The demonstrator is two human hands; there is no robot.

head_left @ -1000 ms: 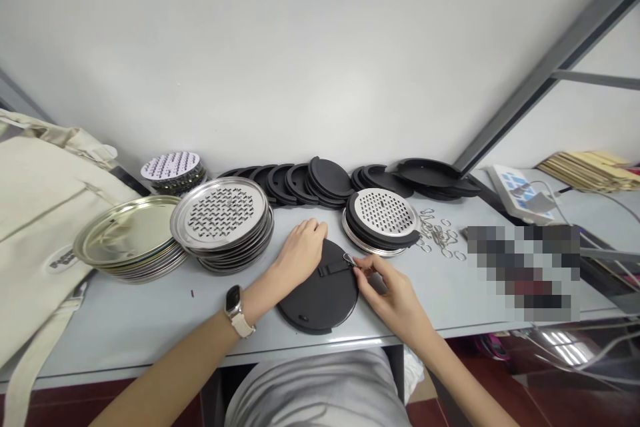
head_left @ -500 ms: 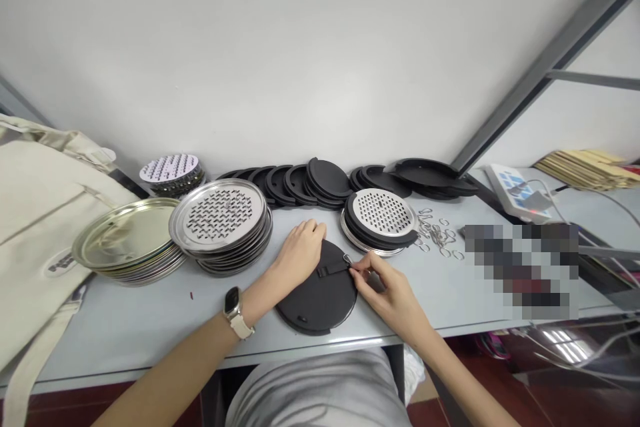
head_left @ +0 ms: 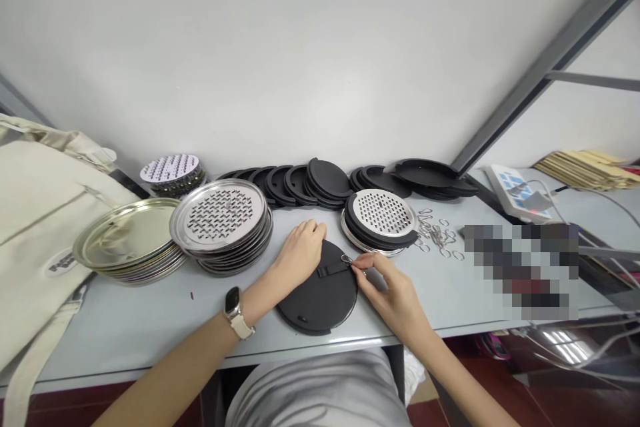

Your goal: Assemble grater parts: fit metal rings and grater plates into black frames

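One metal clip (head_left: 346, 258) juts from pinching right-hand fingertips (head_left: 367, 258), over the black disc (head_left: 320, 307).

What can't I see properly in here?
All in the head view:
Flat round black disc: upper-left part hidden by the left hand.
Small silver metal clip: one end hidden by the right hand.
Large cream cloth bag: cut off by the left edge.
White oval label: lettering too small.
Pixelated patch at right: contents blurred into squares.
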